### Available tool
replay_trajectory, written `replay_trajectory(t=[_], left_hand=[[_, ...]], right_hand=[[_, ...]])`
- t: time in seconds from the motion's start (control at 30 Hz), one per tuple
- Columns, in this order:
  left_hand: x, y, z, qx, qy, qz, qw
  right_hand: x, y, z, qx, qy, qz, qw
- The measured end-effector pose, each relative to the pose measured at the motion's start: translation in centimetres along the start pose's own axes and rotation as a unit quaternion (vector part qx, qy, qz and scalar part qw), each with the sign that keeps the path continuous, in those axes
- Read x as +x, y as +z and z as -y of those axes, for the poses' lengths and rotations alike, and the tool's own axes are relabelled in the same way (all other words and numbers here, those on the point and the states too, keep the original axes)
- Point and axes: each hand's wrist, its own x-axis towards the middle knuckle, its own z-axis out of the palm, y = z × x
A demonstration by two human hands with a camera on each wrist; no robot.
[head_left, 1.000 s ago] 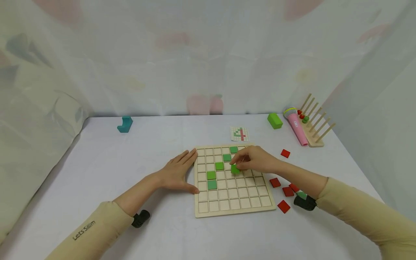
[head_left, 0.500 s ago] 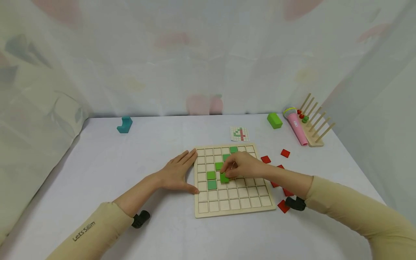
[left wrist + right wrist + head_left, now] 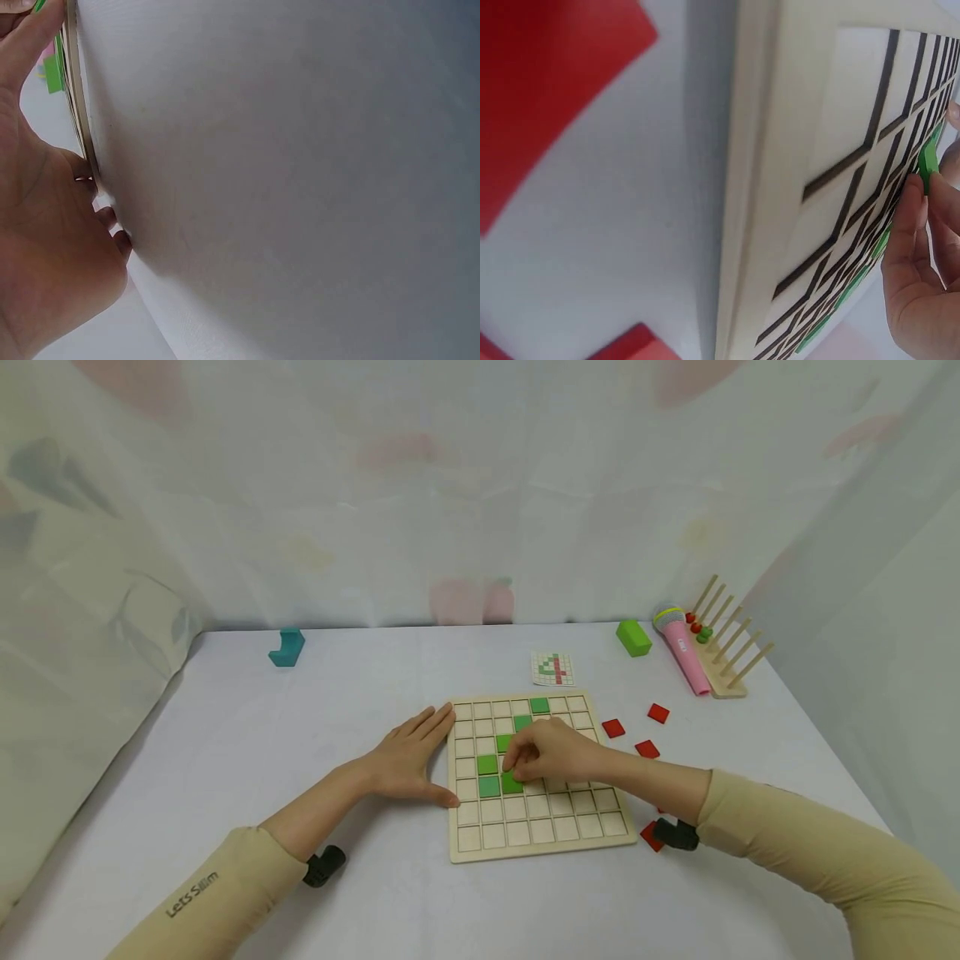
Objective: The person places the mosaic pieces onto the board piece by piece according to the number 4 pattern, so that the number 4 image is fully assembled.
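Note:
A wooden grid board [image 3: 541, 832] lies on the table, with several green tiles [image 3: 487, 764] set in its cells along a diagonal. My right hand [image 3: 558, 752] pinches another green tile [image 3: 513, 782] between thumb and fingertips, low over a cell just right of the lowest teal-green tile [image 3: 489, 787]. In the right wrist view that pinched tile [image 3: 928, 161] stands tilted against the grid. My left hand [image 3: 408, 762] lies with fingers spread along the board's left edge, fingertips and thumb touching it; the left wrist view shows its palm [image 3: 60, 232] beside that edge.
Red tiles [image 3: 613, 728] lie right of the board, some hidden under the right forearm. Behind the board is a small pattern card [image 3: 552, 669]. Farther back are a green block [image 3: 634, 639], pink toy microphone [image 3: 686, 656], pegged wooden stand [image 3: 731, 687] and teal block [image 3: 288, 648].
My right hand has moved left and nearer across the board, carrying the green tile down beside the lowest teal-green one. The left hand stays in place.

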Motion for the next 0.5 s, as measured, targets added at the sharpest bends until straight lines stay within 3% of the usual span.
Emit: replay_trajectory(t=[0.5], left_hand=[[-0.07, -0.05, 0.0, -0.001, 0.0, -0.001, 1.0]], right_hand=[[0.16, 0.63, -0.19, -0.01, 0.008, -0.009, 1.0]])
